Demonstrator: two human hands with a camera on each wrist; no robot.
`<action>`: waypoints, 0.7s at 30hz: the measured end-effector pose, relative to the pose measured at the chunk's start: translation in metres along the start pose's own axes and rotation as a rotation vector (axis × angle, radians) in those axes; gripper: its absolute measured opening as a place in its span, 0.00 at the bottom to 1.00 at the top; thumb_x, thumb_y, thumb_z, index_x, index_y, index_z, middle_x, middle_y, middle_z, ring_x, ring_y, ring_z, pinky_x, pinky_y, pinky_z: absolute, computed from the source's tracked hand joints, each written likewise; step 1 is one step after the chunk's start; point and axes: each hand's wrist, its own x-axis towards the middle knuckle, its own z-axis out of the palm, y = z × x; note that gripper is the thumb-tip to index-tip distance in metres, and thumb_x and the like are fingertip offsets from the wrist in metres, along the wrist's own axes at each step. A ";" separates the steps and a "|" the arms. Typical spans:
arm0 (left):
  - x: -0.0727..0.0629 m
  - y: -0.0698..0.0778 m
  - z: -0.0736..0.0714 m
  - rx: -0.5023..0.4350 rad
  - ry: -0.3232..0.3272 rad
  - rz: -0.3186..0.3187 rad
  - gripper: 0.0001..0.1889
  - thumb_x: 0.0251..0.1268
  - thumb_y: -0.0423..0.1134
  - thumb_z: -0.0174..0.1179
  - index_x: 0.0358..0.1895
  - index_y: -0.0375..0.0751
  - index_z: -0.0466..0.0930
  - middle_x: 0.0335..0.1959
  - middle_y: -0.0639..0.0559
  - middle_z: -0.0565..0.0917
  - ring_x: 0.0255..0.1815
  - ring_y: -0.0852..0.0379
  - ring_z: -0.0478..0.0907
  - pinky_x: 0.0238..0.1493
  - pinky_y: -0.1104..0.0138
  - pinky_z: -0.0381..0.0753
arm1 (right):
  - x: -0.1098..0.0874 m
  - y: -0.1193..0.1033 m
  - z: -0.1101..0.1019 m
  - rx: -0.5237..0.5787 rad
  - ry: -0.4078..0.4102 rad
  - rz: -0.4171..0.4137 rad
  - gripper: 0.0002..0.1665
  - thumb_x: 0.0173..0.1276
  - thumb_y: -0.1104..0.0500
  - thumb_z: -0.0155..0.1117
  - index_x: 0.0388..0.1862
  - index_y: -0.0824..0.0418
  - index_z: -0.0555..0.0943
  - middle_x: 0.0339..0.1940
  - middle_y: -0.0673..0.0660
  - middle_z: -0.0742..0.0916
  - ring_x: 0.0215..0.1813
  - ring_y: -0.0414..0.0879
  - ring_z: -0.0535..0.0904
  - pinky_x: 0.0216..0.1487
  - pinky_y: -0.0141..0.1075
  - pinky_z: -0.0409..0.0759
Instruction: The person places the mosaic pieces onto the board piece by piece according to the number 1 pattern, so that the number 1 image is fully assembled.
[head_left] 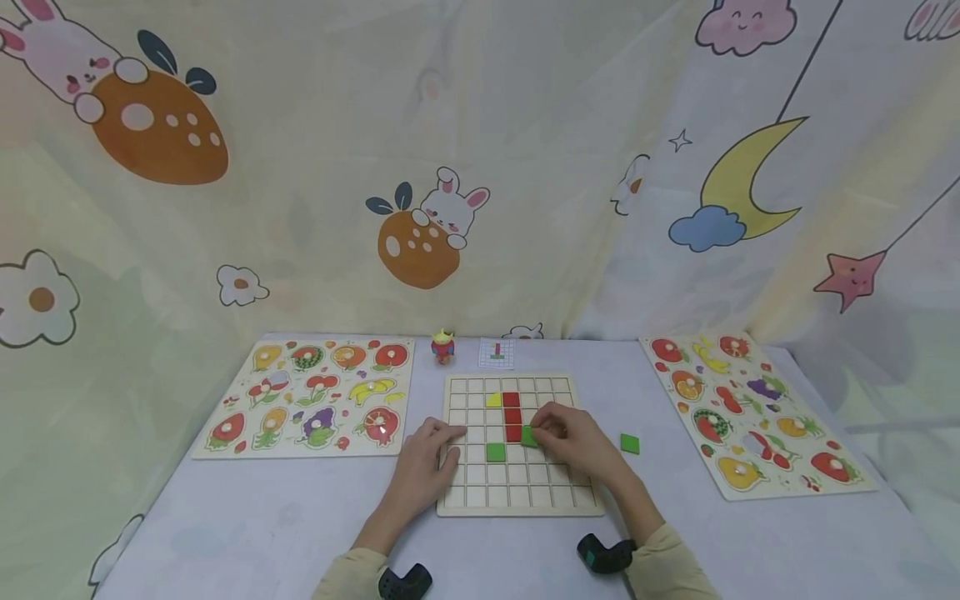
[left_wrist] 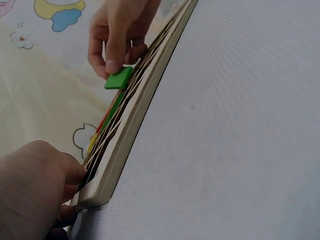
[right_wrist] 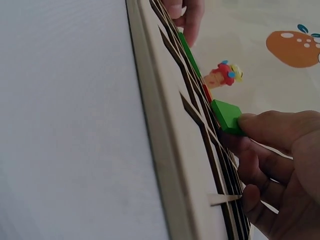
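A wooden grid board (head_left: 520,510) lies on the table. My right hand (head_left: 573,442) pinches a green square tile (right_wrist: 227,116) between thumb and fingers, tilted just over the grid beside the lowest red tile. In the head view, red tiles (head_left: 512,417) form a column, with a yellow tile (head_left: 493,400) left of its top. Another green tile (head_left: 496,452) sits lower left of that column. At the board's left edge, my left hand (head_left: 423,467) rests with thumb and index finger extended onto it; its other fingers are partly hidden.
A loose green tile (head_left: 630,443) lies right of the board. Fruit puzzle boards stand at left (head_left: 292,450) and right (head_left: 795,492). Behind the grid are a small toy figure (head_left: 442,347) and a pattern card (head_left: 497,353). A printed cloth (head_left: 540,250) hangs at the back.
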 end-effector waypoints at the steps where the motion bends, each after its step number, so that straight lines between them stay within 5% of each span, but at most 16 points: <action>1: 0.000 0.000 0.000 0.000 0.000 -0.001 0.15 0.60 0.37 0.60 0.51 0.51 0.82 0.37 0.59 0.75 0.26 0.65 0.61 0.28 0.74 0.61 | 0.000 -0.001 0.000 -0.004 0.000 -0.004 0.04 0.64 0.56 0.64 0.38 0.49 0.79 0.30 0.44 0.83 0.31 0.40 0.76 0.33 0.29 0.74; 21: 0.000 -0.002 0.000 0.004 -0.004 -0.001 0.15 0.61 0.37 0.60 0.51 0.52 0.82 0.37 0.60 0.75 0.26 0.65 0.62 0.28 0.74 0.61 | -0.001 -0.010 0.012 -0.023 -0.037 -0.052 0.03 0.63 0.52 0.65 0.35 0.48 0.81 0.26 0.42 0.80 0.29 0.39 0.73 0.31 0.29 0.72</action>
